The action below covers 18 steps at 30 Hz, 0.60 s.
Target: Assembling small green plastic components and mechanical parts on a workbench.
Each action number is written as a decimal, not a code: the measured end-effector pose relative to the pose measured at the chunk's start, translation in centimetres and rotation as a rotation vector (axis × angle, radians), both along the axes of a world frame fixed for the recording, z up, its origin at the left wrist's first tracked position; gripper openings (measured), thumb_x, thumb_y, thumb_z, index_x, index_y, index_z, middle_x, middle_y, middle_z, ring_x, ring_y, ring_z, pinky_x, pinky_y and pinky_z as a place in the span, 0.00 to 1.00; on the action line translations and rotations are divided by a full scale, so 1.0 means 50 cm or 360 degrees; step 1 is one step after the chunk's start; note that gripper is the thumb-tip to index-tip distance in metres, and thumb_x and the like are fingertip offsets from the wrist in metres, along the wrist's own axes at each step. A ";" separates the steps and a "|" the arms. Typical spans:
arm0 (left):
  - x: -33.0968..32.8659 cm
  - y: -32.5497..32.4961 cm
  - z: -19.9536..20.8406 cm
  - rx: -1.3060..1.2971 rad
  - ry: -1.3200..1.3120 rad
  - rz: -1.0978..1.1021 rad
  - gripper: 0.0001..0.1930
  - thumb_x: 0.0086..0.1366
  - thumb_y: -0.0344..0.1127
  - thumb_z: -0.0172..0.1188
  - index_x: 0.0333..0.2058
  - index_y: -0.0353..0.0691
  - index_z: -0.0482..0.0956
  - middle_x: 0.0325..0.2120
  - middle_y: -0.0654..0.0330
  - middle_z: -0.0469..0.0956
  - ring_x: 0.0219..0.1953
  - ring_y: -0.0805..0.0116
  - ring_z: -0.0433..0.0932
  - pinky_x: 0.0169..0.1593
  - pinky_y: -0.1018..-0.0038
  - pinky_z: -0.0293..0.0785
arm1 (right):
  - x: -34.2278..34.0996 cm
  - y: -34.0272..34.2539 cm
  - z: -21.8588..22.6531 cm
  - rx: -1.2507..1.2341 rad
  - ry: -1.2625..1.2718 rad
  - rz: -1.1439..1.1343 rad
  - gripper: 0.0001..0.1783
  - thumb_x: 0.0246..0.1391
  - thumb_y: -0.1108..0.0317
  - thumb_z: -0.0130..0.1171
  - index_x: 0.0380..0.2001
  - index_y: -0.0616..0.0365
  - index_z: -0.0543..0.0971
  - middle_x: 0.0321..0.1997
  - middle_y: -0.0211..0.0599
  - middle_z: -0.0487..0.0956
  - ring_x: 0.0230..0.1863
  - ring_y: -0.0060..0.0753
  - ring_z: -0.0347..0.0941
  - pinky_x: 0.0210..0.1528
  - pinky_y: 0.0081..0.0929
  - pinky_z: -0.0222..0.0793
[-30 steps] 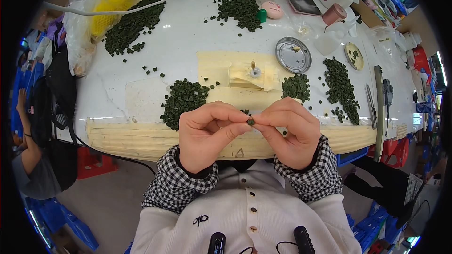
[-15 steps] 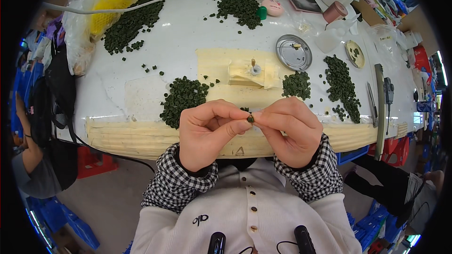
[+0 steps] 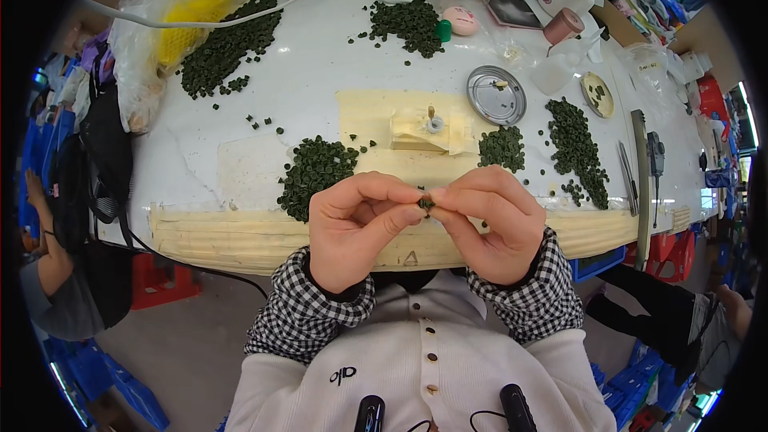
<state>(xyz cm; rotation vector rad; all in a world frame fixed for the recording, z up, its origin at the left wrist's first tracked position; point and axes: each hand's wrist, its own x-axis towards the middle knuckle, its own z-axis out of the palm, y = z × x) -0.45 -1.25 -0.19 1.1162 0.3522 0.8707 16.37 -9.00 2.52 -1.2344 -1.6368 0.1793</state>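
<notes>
Between the fingertips of both hands is a small dark green piece [image 3: 426, 202], ribbed or notched; its exact kind is too small to make out. My left hand [image 3: 356, 228] pinches it with thumb and forefinger from one side. From the other side, my right hand [image 3: 496, 220] pinches it the same way. A pile of similar green pieces [image 3: 318, 176] lies just beyond my left hand, and a smaller green pile [image 3: 502, 148] sits beyond my right. Straight ahead stands a tape-wrapped block [image 3: 420, 136] with a small upright metal fitting [image 3: 434, 122] on it.
A round metal lid [image 3: 496, 96] and a longer green heap [image 3: 576, 144] lie to the right, near tweezers [image 3: 628, 176]. Farther off are more heaps, a pink spool [image 3: 564, 26] and a plastic bag [image 3: 144, 56]. Beige tape [image 3: 224, 232] covers the table's front edge.
The green piece looks slightly turned between my fingertips. Both hands stay pinched on it in nearly the same place, and the whole view has shifted slightly.
</notes>
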 end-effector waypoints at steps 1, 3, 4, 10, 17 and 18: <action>-0.001 -0.001 0.001 -0.0005 -0.0006 0.0013 0.08 0.59 0.17 0.61 0.38 0.29 0.78 0.36 0.54 0.81 0.39 0.73 0.80 0.44 0.80 0.77 | 0.001 0.000 0.006 -0.0021 0.0012 -0.0026 0.17 0.41 0.82 0.67 0.38 0.62 0.81 0.33 0.38 0.78 0.31 0.34 0.75 0.31 0.25 0.72; -0.002 0.000 0.001 0.0011 -0.0016 0.0038 0.08 0.59 0.17 0.60 0.38 0.29 0.78 0.37 0.53 0.81 0.39 0.73 0.80 0.44 0.79 0.77 | 0.009 -0.002 0.029 -0.0062 0.0036 -0.0079 0.18 0.40 0.81 0.67 0.39 0.62 0.81 0.33 0.39 0.78 0.32 0.36 0.75 0.33 0.26 0.72; -0.002 0.000 -0.001 0.0033 -0.0018 0.0051 0.08 0.59 0.17 0.60 0.38 0.29 0.78 0.37 0.53 0.81 0.39 0.73 0.80 0.44 0.79 0.77 | 0.015 0.001 0.037 -0.0052 0.0020 -0.0130 0.19 0.41 0.81 0.67 0.40 0.61 0.81 0.34 0.40 0.78 0.33 0.37 0.75 0.35 0.27 0.72; -0.003 -0.001 -0.002 0.0085 -0.0019 0.0102 0.09 0.59 0.16 0.60 0.39 0.29 0.78 0.39 0.52 0.81 0.41 0.71 0.79 0.46 0.78 0.76 | 0.053 0.076 0.062 -0.0022 -0.0461 -0.0380 0.13 0.44 0.76 0.66 0.37 0.60 0.81 0.31 0.38 0.77 0.34 0.39 0.73 0.36 0.30 0.69; -0.001 -0.003 0.003 0.0086 -0.0021 0.0121 0.09 0.59 0.16 0.59 0.39 0.29 0.78 0.40 0.51 0.81 0.42 0.70 0.79 0.47 0.77 0.76 | 0.058 0.113 0.039 -0.0170 -0.0594 -0.0302 0.10 0.45 0.74 0.65 0.35 0.61 0.81 0.31 0.39 0.76 0.35 0.41 0.71 0.37 0.32 0.66; -0.001 -0.003 0.002 0.0088 -0.0026 0.0124 0.09 0.59 0.16 0.59 0.39 0.29 0.78 0.40 0.51 0.81 0.42 0.70 0.79 0.47 0.77 0.76 | 0.058 0.114 0.035 -0.0164 -0.0597 -0.0286 0.10 0.45 0.74 0.65 0.34 0.61 0.81 0.31 0.39 0.76 0.35 0.41 0.71 0.37 0.32 0.66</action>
